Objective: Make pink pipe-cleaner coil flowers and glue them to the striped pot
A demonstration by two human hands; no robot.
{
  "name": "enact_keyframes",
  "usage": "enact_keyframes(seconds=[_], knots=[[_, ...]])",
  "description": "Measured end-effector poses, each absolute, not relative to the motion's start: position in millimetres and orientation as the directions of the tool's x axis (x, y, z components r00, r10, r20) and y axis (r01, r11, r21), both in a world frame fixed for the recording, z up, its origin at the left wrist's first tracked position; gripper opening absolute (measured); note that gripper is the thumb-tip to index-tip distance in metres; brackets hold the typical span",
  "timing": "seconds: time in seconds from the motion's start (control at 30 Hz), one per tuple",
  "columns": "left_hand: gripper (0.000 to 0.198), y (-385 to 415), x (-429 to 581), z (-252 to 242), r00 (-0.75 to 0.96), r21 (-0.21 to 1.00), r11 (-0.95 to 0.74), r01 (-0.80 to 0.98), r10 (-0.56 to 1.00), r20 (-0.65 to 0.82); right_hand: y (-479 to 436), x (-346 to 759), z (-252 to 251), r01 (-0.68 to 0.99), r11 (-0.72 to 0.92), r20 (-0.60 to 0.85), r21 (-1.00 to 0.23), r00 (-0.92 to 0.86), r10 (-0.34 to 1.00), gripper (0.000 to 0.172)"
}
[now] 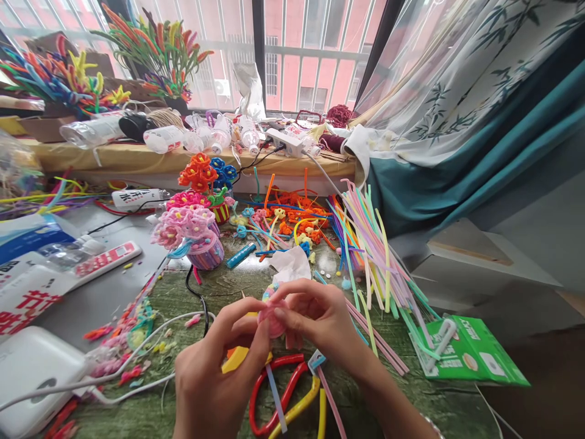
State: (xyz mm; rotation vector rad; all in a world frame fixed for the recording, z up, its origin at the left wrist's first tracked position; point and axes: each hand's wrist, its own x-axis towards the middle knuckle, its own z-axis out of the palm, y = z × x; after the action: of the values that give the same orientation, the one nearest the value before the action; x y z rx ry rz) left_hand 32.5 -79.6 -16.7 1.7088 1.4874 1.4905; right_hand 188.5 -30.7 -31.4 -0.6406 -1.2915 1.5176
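Left hand (220, 372): fingers curled, thumb and fingertips pinching the pink piece from the left.
Right hand (315, 320): fingers bent inward, pinching the same piece from the right.
Held item: coiled pink pipe-cleaner piece (273, 318), gripped between both hands over the worktop.
Worktop: mottled green worktop (192, 305).
Below hands: red and yellow pipe-cleaner loops (278, 393).
Ahead: crumpled white tissue (290, 265).
Right: loose bundle of pastel pipe cleaners (370, 262).
Upper left: pink pipe-cleaner flowers (183, 222) in a striped cup (205, 253).
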Motion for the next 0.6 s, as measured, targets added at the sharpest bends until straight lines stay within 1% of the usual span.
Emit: enact_keyframes(seconds=[0.3,0.47,0.6], knots=[[0.022,-80.1,32.9,-17.5,-0.145,0.85,-0.332,0.408,0.896,0.42,-31.6,188.1,-27.5,-0.33,0.052,0.176,-0.943,-0.357,0.917,0.015],[0.016,-80.6,36.5,-15.8,-0.191,0.845,-0.318,0.431,0.883,0.429,-32.4,188.6,-25.5,-0.309,0.055,0.169,-0.95,-0.355,0.919,0.016],[0.015,-81.0,38.3,-13.8,-0.202,0.858,-0.312,0.408,0.886,0.418,-33.0,188.4,-25.9,-0.296,0.073,0.18,-0.952,-0.35,0.919,0.015]])
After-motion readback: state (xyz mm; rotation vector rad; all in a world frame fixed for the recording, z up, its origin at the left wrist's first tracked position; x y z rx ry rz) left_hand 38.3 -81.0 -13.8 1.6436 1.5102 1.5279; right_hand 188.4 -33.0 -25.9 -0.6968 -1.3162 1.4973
